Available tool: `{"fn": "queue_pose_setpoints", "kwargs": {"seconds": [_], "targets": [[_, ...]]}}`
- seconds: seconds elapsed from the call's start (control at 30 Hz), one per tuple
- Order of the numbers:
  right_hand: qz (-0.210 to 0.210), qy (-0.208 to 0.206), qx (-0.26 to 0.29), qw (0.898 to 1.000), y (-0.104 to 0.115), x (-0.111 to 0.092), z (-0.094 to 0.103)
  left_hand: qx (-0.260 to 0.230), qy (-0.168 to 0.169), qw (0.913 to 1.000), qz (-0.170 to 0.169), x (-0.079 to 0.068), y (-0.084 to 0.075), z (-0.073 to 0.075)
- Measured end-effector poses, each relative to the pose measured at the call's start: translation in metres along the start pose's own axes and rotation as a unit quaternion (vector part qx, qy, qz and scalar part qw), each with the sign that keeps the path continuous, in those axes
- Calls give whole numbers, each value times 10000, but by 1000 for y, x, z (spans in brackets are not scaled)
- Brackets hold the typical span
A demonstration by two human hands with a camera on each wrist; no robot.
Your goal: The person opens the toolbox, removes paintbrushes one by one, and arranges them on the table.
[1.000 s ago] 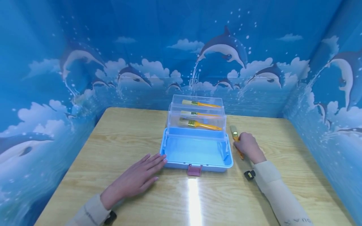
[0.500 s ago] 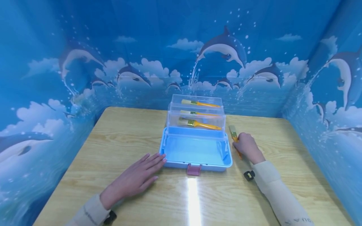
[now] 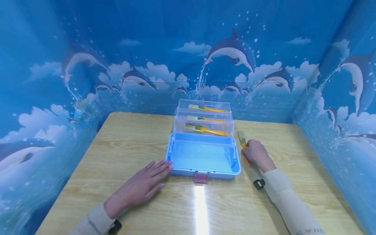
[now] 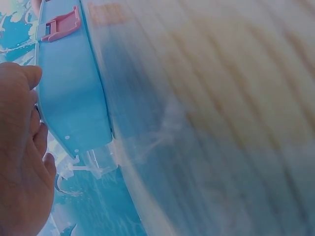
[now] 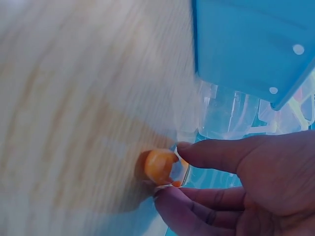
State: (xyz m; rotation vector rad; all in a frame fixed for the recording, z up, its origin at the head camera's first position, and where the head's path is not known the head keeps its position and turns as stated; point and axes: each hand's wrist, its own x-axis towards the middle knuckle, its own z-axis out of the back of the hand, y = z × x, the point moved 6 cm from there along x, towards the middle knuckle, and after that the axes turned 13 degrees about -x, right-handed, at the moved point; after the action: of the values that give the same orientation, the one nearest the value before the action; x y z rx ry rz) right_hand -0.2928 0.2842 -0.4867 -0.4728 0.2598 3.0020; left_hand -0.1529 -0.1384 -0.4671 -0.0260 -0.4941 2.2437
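A light-blue plastic box (image 3: 202,158) stands open on the table, its clear tiered trays (image 3: 180,125) raised at the back. In those trays lie three orange-handled paintbrushes: an upper brush (image 3: 215,109), a middle brush (image 3: 213,119) and a lower brush (image 3: 216,132). To the right of the box, another paintbrush (image 3: 242,140) lies on the table, bristles pointing away. My right hand (image 3: 258,155) holds its handle; in the right wrist view, thumb and fingers are around the orange handle end (image 5: 160,166). With fingers straight, my left hand (image 3: 141,186) touches the box's front left corner.
A pink latch (image 3: 201,177) hangs at the front of the box. The wood-grain table (image 3: 132,137) meets blue dolphin-print curtains (image 3: 164,39) at the back and both sides. A bright light reflection crosses the tabletop in front.
Almost nothing differs: the head view shifts slightly, while both hands, the paintbrush and the box keep their places.
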Motion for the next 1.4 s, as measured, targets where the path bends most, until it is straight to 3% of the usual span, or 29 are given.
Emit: {"fn": "queue_pose_setpoints", "kwargs": {"seconds": [0.37,0.63,0.9,1.07,1.2,1.4], "targets": [[-21,45,-313,9995,7,-13,11,127,-212,9995,-206,0,0,1],[177,-454,-343,9982,15,-32,27,-94,16,10000,0,0,3,-1],[457,-1085,-167,9929,32,-56,47,-51,31,10000,24,0,2,-1],[1033,-1511,46,9831,49,-64,59,14,-22,10000,-6,0,2,-2],[1793,-1796,125,9672,66,-64,64,162,-182,9996,-167,-1,1,-1],[2731,-1608,-33,9484,93,-58,68,187,-192,9995,-162,-1,1,-2]]}}
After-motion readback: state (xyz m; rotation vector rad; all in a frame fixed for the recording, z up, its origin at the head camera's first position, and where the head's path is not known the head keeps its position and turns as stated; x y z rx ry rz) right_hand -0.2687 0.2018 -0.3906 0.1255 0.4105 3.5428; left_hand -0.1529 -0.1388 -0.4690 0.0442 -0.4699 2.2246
